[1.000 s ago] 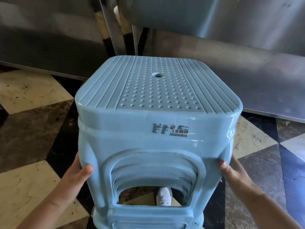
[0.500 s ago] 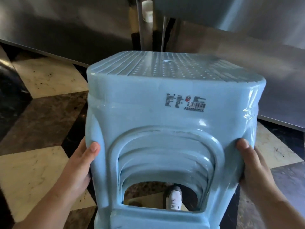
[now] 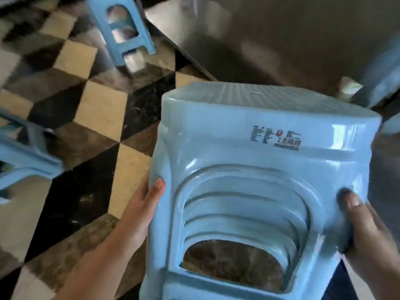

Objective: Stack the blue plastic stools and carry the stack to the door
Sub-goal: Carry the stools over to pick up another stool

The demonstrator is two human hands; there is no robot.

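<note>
A stack of light blue plastic stools [image 3: 259, 152], nested one inside another, fills the right half of the view, lifted off the floor and tilted. A printed label sits on its near side. My left hand [image 3: 142, 211] grips the stack's left leg, thumb on the front. My right hand [image 3: 365, 226] grips the right leg, thumb on the front too; the fingers of both hands are hidden behind the stools. Another blue stool [image 3: 121, 29] stands on the floor at the far left. Part of a third blue stool [image 3: 23, 156] shows at the left edge.
The floor [image 3: 101, 109] is a checker of cream, brown and black stone tiles. A stainless steel cabinet front [image 3: 270, 33] runs along the top right. A blurred blue shape [image 3: 381, 83] sits at the right edge.
The view has swung to the left and the stack now sits at the right of the frame. Two more blue stools have come into sight. Both hands keep their hold.
</note>
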